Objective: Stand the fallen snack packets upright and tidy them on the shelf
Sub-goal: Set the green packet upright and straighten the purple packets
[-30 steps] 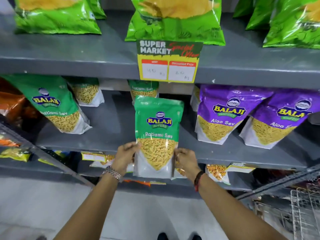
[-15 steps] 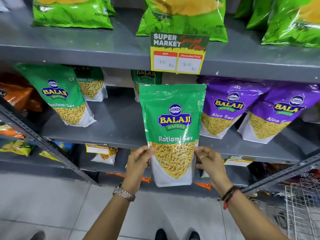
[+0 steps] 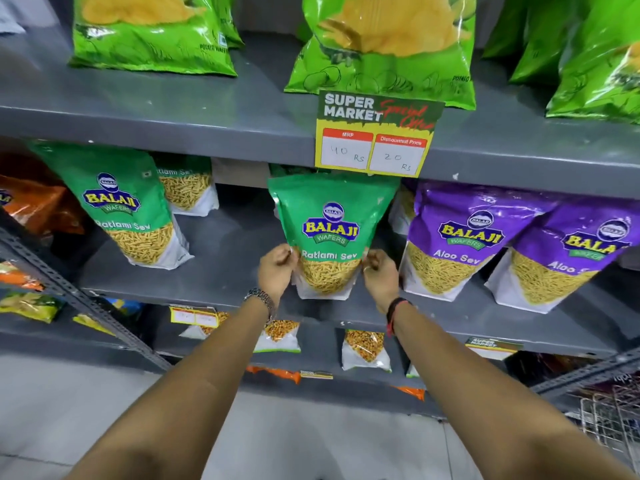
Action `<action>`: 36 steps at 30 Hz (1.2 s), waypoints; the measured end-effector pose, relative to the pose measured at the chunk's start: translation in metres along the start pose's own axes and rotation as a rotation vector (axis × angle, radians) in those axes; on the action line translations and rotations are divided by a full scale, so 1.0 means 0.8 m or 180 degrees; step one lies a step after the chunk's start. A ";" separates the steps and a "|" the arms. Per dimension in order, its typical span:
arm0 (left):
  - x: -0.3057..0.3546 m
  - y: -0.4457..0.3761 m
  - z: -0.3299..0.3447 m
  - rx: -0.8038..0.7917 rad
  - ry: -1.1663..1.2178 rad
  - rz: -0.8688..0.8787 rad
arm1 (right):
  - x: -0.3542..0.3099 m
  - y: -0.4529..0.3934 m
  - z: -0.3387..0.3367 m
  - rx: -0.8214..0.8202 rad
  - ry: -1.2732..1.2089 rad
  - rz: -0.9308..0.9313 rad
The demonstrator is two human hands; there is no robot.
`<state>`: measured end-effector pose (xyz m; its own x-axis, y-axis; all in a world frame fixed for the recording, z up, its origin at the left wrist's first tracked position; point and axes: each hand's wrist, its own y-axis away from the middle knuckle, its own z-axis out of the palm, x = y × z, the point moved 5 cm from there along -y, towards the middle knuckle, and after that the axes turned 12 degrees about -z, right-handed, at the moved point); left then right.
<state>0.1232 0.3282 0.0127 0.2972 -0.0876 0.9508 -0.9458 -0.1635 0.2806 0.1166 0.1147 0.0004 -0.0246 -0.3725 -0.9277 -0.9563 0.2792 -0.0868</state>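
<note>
Both hands, L hand (image 3: 277,268) + R hand (image 3: 381,271), pinch Ratlami Sev packet (image 3: 330,233); top hidden behind price tag (image 3: 375,133).

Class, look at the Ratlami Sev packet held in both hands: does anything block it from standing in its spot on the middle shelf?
Nothing visible does. The Ratlami Sev packet, gripped by the left hand and right hand, already stands on the middle shelf, in a gap between another green packet and the purple Aloo Sev packet.

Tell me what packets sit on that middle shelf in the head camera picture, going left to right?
Orange packet → green Ratlami Sev packet → another green one further back → the green packet held by both hands → purple Aloo Sev packet → second purple packet.
</note>
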 end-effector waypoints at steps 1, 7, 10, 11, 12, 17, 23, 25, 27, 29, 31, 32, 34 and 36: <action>-0.008 -0.006 0.000 -0.0084 -0.0099 0.0003 | 0.014 0.000 0.007 -0.0037 0.0011 0.0126; -0.058 0.001 0.017 -0.0617 -0.0771 -0.0091 | 0.046 0.020 0.029 -0.0216 -0.0471 0.0746; -0.051 -0.010 0.013 -0.0173 -0.0898 0.0027 | 0.039 0.015 0.041 -0.0253 -0.0884 0.0762; -0.047 -0.016 0.011 -0.0086 -0.0943 0.0040 | 0.034 0.012 0.048 -0.0321 -0.0912 0.0722; -0.044 -0.022 0.008 -0.0033 -0.0998 0.0022 | 0.030 0.009 0.055 -0.0379 -0.0895 0.0707; -0.033 -0.051 -0.026 0.0102 -0.1027 -0.0083 | 0.015 -0.002 0.095 -0.0540 -0.0833 0.0644; -0.034 -0.068 -0.051 0.0035 -0.1122 -0.0189 | 0.011 -0.009 0.124 -0.0652 -0.0673 0.0657; -0.043 -0.071 -0.054 -0.0021 -0.0957 -0.0075 | 0.011 -0.005 0.115 -0.0647 -0.0551 0.0671; -0.050 -0.064 -0.050 0.0077 -0.0639 0.0020 | 0.018 0.002 0.093 -0.0421 -0.0369 0.0670; -0.057 -0.045 -0.042 0.0383 -0.0410 -0.0051 | 0.031 0.016 0.058 -0.0030 -0.0295 0.0568; -0.068 -0.024 -0.036 0.0868 -0.0412 -0.0248 | 0.050 0.040 0.012 0.0307 -0.0302 0.0558; -0.074 -0.016 -0.030 0.1004 -0.0434 -0.0359 | 0.063 0.055 -0.015 0.0519 -0.0329 0.0631; -0.084 -0.003 -0.007 0.1024 -0.0385 -0.0591 | 0.088 0.084 -0.073 0.1066 -0.0347 0.0750; -0.083 0.009 0.037 0.0809 -0.0342 -0.0569 | 0.108 0.097 -0.127 0.1555 -0.0386 0.0807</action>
<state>0.1003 0.3035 -0.0526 0.4805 -0.1364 0.8663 -0.8185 -0.4244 0.3871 0.0110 0.0143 -0.0500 -0.1749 -0.1438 -0.9740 -0.6782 0.7348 0.0133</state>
